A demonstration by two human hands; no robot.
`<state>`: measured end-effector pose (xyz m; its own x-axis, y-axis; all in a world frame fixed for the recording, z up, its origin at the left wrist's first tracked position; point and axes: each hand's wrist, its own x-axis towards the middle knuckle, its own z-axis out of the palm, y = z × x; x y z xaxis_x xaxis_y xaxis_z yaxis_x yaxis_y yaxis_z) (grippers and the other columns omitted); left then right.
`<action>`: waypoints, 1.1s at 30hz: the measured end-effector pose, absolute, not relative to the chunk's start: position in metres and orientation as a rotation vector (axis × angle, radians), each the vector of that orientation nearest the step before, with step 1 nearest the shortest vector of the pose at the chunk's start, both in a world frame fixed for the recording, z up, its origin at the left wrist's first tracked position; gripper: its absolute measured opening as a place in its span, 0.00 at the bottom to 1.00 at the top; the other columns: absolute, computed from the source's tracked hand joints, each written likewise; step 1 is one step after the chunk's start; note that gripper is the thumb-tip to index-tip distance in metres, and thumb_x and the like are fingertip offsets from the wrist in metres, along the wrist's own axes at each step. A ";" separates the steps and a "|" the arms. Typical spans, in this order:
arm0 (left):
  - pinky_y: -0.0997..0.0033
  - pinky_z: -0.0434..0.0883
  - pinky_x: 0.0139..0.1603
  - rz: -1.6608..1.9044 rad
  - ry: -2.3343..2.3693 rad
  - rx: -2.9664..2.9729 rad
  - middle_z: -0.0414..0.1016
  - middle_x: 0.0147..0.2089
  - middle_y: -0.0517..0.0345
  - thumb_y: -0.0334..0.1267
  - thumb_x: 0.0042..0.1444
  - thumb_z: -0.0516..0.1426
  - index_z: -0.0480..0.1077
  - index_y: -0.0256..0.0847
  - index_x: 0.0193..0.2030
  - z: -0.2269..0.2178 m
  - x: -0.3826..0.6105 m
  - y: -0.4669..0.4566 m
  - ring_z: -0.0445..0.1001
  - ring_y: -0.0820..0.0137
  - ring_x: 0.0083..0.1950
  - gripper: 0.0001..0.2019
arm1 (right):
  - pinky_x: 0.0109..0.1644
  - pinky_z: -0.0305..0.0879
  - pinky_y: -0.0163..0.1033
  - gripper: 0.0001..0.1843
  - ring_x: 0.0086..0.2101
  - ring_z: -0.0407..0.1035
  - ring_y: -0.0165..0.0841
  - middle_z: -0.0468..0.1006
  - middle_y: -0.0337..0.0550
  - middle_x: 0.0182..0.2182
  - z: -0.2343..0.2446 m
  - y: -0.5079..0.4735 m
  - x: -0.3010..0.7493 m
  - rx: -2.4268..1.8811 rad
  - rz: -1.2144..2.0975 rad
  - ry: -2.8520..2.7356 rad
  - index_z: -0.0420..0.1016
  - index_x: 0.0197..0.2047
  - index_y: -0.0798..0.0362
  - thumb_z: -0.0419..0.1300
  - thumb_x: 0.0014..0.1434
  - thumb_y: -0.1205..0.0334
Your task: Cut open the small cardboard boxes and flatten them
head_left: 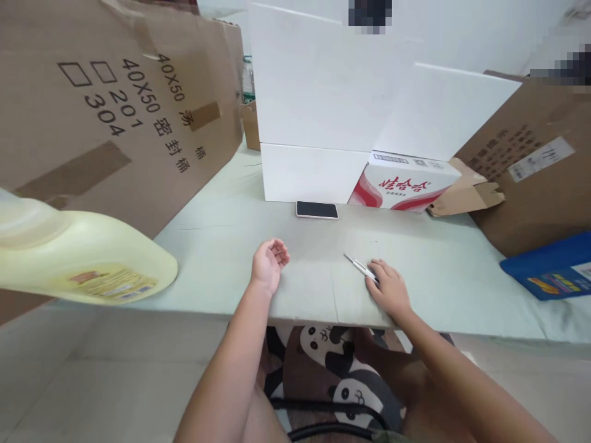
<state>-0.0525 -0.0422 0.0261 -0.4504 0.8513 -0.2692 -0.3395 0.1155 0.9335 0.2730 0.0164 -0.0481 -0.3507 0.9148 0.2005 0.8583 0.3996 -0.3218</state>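
Note:
My left hand [270, 264] rests on its edge on the pale green tabletop, palm turned inward. Its fingers are loosely curled and apart, with nothing in them. My right hand [388, 288] lies palm down over the dark rear end of a slim craft knife [359, 265], thumb on one side and fingers on the other. The knife's thin silver tip points up and left, away from me, and its grip end is hidden under the hand. Beyond both hands a phone [317, 210] with a dark screen lies flat on the table.
Large cardboard boxes stand at left [152, 123] and right [545, 141]. White panels [318, 92] rise at the back, beside a red-and-white carton [406, 184]. A yellow bottle [106, 258] is at near left, a blue package [549, 267] at right. The table's front edge runs under my wrists.

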 end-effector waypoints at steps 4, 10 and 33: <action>0.52 0.69 0.57 1.275 1.742 0.843 0.77 0.39 0.51 0.47 0.51 0.51 0.67 0.43 0.32 0.016 -0.053 -0.043 0.76 0.56 0.50 0.10 | 0.64 0.60 0.57 0.20 0.63 0.65 0.50 0.75 0.54 0.59 -0.052 0.019 0.274 -1.555 0.053 -2.378 0.73 0.55 0.54 0.51 0.65 0.56; 0.47 0.43 0.74 0.693 1.882 1.364 0.62 0.72 0.47 0.39 0.44 0.63 0.78 0.45 0.48 0.006 -0.038 -0.060 0.44 0.45 0.77 0.20 | 0.63 0.60 0.55 0.18 0.62 0.65 0.48 0.76 0.52 0.59 -0.049 0.017 0.273 -1.573 0.024 -2.384 0.74 0.54 0.52 0.51 0.65 0.57; 0.52 0.55 0.72 0.234 2.284 1.970 0.63 0.72 0.58 0.43 0.63 0.50 0.68 0.47 0.64 -0.014 -0.010 -0.084 0.54 0.56 0.75 0.23 | 0.62 0.60 0.53 0.19 0.61 0.66 0.46 0.76 0.54 0.58 -0.042 0.010 0.274 -1.555 0.123 -2.343 0.75 0.52 0.55 0.49 0.64 0.61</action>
